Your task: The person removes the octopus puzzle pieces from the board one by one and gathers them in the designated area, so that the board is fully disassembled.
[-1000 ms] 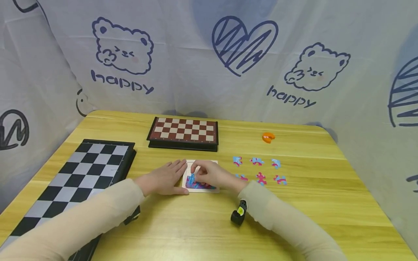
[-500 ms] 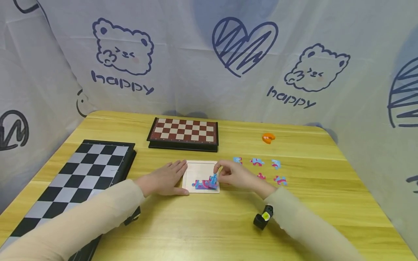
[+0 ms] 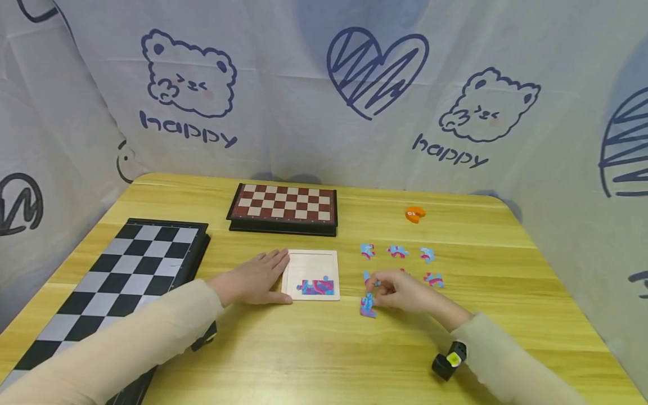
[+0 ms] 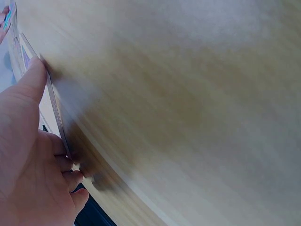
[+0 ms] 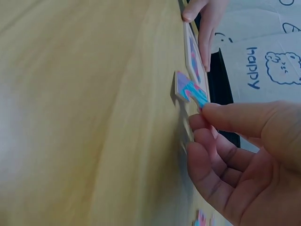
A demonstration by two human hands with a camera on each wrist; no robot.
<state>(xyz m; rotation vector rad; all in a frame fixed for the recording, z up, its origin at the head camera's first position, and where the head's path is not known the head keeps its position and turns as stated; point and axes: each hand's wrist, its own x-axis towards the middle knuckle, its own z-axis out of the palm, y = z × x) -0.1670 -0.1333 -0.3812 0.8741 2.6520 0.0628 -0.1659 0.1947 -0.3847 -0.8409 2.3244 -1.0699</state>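
Note:
My left hand [image 3: 255,278] rests at the left edge of a shallow pale puzzle tray [image 3: 311,261], thumb at its near corner. Joined blue, pink and purple puzzle pieces [image 3: 316,287] lie along the tray's near side, right of its left edge. To the right of the tray, my right hand [image 3: 405,292] pinches a blue and purple puzzle piece [image 3: 367,306] between thumb and finger. In the right wrist view that piece [image 5: 189,88] is tilted, with its lower end close to the table.
Loose puzzle pieces [image 3: 397,251] lie in two rows right of the tray, some partly behind my right hand. An orange object [image 3: 415,214] sits farther back. A brown-and-white chessboard [image 3: 285,202] stands behind the tray; a black-and-white one [image 3: 131,264] lies at left.
My right hand has lifted a piece from the tray and carried it right, onto or just above the table. The joined pieces now show uncovered. My left hand has stayed put.

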